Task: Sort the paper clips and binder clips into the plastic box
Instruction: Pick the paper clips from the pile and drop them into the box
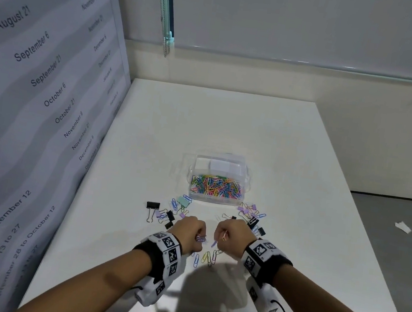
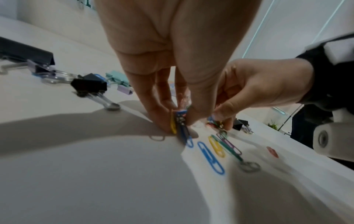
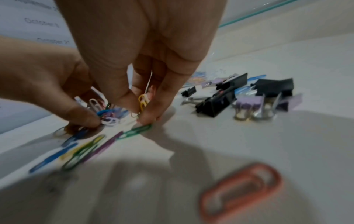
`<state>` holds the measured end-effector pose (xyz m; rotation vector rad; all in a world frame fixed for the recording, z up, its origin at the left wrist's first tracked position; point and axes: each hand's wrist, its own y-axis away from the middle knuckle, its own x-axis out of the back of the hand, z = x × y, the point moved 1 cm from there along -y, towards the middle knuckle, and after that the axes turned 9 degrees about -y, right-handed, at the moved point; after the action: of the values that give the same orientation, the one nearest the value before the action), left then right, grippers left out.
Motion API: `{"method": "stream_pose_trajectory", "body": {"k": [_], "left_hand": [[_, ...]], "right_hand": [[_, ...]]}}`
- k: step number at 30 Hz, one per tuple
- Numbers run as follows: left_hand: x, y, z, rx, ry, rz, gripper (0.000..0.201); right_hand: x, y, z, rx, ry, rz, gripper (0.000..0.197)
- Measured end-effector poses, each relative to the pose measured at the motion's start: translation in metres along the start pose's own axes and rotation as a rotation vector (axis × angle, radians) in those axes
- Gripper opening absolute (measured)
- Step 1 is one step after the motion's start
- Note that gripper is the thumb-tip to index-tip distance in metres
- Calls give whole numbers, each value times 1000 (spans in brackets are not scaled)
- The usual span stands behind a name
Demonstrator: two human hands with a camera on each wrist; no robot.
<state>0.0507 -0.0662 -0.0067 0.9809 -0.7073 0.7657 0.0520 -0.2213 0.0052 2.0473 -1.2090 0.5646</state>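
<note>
Head view: left hand (image 1: 187, 230) and right hand (image 1: 231, 232) are each pinched on coloured wire paper clips (image 1: 207, 258), gathered low over the white desk (image 1: 292, 154) for transfer to the clear plastic box (image 1: 218, 181).

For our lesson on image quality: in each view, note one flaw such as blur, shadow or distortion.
Head view: wide-angle bending at the edges, arm shadows on the table. Left wrist view: a broad hand shadow, the left hand looming large. Right wrist view: the orange paper clip up close is out of focus, and the binder clips are soft.
</note>
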Motion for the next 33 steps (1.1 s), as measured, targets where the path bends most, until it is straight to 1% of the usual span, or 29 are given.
{"method": "stream_pose_trajectory", "body": {"k": [4, 6, 8, 10, 13, 15, 17, 20, 22, 25, 28, 30, 33], "left_hand": [[9, -5, -9, 25, 112, 34, 17], [14, -7, -13, 52, 166, 43, 19], [20, -10, -15, 85, 216, 41, 26], [29, -13, -16, 102, 240, 59, 28], [45, -22, -12, 91, 283, 135, 21], [59, -28, -10, 85, 335, 177, 16], [72, -38, -9, 77, 353, 221, 10], [87, -51, -4, 82, 407, 274, 10], [94, -59, 0, 90, 417, 303, 15], [99, -65, 7, 121, 470, 326, 18], [95, -67, 8, 137, 424, 313, 21], [91, -65, 7, 145, 398, 296, 26], [85, -56, 5, 105, 398, 325, 29]], "right_hand": [[27, -11, -7, -18, -18, 29, 22], [45, -21, -14, -11, -47, 87, 16], [62, -34, -21, -2, -89, 152, 14], [75, -46, -26, 12, -127, 240, 11], [85, -55, -28, 15, -127, 350, 12], [80, -54, -27, 30, -96, 354, 12], [70, -50, -24, 60, -65, 314, 14], [49, -37, -16, 57, 7, 169, 19], [32, -29, -8, 29, 63, 69, 23], [10, -22, 5, -18, 129, -49, 36], [0, -19, 11, -22, 148, -100, 42], [-3, -16, 12, 1, 133, -123, 40], [-5, -13, 13, 26, 133, -160, 34]]}}
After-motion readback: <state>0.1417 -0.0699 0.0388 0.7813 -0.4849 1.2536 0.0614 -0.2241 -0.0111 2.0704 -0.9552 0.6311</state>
